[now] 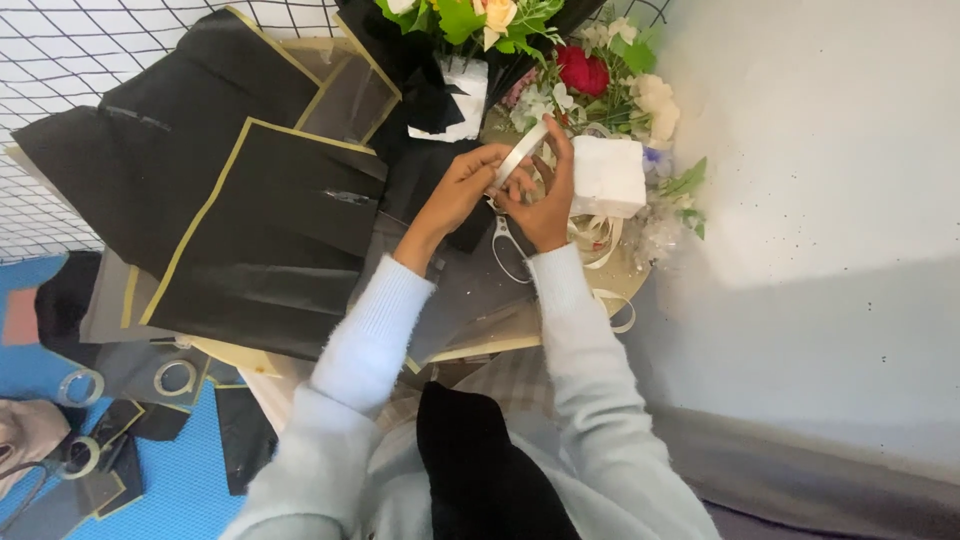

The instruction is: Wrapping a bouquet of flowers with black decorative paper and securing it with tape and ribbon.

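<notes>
My left hand [462, 188] and my right hand [545, 195] meet over a small table, both gripping a white tape roll [520, 152] held on edge between them. Under my right hand lie scissors [508, 250] with pale loop handles, and loose cream ribbon [603, 240] curls beside them. Just right of my hands stands a white block [608, 175]. Behind it lie flowers: a red rose [582, 72], cream roses [655, 100] and green leaves.
Black wrapping sheets with gold edges [270, 220] spread over the table's left. A bouquet in black paper [465, 25] stands at the back. Tape rolls [176, 377] and paper scraps lie on the blue floor mat [190, 480]. A white wall [820, 150] is right, wire mesh [60, 50] left.
</notes>
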